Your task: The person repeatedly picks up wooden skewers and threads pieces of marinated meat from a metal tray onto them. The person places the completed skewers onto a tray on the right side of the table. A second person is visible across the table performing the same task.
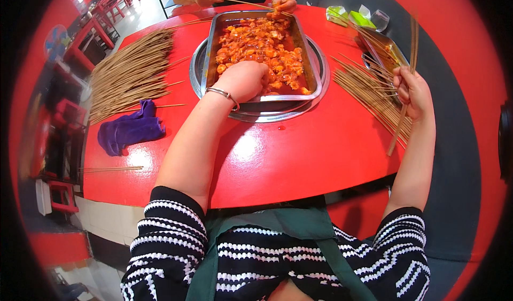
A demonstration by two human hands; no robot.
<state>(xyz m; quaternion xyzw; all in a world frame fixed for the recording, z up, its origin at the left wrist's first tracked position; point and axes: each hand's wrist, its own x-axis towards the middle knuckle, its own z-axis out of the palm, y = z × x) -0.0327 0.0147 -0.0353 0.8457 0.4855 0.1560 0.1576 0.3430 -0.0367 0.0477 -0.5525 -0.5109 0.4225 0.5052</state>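
Note:
My left hand [245, 79] reaches into a rectangular metal tray [288, 97] of red-sauced meat pieces [256, 46]. Its fingertips are hidden by the hand itself, so whether they grip a piece cannot be seen. A metal bangle circles that wrist. Over at the right, my right hand [415, 94] holds a few thin wooden skewers [396, 134] nearly upright, their upper ends blurred. Below this hand lies a fanned pile of wooden skewers [360, 88]. The tray rests on a round metal platter [262, 118] on the red table [276, 160].
Across the table, a co-worker's hands [283, 4] hold a skewer above the tray's far edge. A large skewer heap [132, 72] and a purple cloth [130, 131] lie left. Another metal tray [388, 48], green packets [337, 15] and a clear cup [380, 20] stand back right.

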